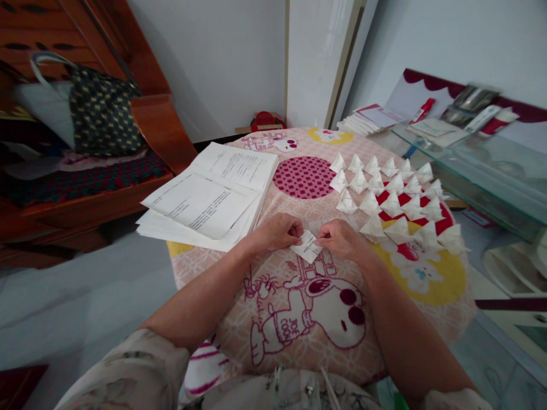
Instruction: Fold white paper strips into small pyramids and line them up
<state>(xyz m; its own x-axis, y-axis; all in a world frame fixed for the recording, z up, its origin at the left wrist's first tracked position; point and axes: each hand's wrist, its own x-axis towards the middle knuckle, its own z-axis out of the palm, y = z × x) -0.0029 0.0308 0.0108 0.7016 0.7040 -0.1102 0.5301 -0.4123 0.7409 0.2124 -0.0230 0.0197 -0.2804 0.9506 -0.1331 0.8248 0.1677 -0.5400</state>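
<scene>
A small folded piece of printed paper (pixel 308 248) lies diamond-wise between my hands, low over the patterned tablecloth (pixel 239 307). My left hand (pixel 280 230) pinches its left corner with thumb and curled fingers. On the opposite corner, my right hand (pixel 339 238) is closed in the same way. Rows of folded paper shapes with pointed tops (pixel 391 202) stand to the right, beyond my right hand. Left of my left hand lies a stack of printed sheets (pixel 200 196), its top sheets opened out or creased.
At the right, a glass-topped table (pixel 478 182) bears papers, a red marker-like object (pixel 423 110) and a metallic container (pixel 475 98). A wooden bench (pixel 158 131) with a dark patterned bag (pixel 102 108) stands at the left. White walls rise behind.
</scene>
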